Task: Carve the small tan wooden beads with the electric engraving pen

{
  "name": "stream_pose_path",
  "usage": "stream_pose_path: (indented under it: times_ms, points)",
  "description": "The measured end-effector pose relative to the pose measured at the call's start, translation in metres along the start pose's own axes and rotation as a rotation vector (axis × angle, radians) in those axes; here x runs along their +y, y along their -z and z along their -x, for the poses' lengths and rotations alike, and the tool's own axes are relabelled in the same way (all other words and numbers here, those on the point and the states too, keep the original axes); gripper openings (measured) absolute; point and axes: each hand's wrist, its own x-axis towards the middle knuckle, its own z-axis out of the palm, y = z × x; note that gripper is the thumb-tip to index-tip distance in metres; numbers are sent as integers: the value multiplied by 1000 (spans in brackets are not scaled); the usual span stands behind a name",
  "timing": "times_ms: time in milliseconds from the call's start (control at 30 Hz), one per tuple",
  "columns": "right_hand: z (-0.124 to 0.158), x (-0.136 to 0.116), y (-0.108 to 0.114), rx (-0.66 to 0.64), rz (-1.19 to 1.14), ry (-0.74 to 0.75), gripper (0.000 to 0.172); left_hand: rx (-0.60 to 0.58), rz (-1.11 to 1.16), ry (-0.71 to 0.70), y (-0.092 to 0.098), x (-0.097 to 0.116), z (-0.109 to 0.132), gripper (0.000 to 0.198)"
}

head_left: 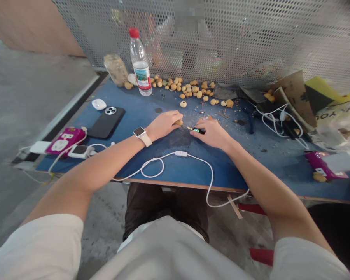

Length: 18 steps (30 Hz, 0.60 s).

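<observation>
The left hand (165,125), forearm reaching in from 8 o'clock, curls closed on a small tan bead (179,123). The right hand (211,134), from 4 o'clock, pinches a black pen-like tool (198,130), its tip at the bead, mid-desk (175,182).

The thin metal bit (188,127) of your black carving pen (198,130), showing green light, pointed at your small tan bead (179,123).
</observation>
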Motion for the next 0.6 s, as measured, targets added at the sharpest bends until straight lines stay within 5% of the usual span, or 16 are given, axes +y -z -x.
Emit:
stream_pose_path:
  times_ms: [367,600]
  points:
    - [0,-4,-1,-17,5,-38,47,19,69,12,2,-4,1,12]
    - [0,-3,-4,5,91,-42,33,13,58,7,1,-3,0,10]
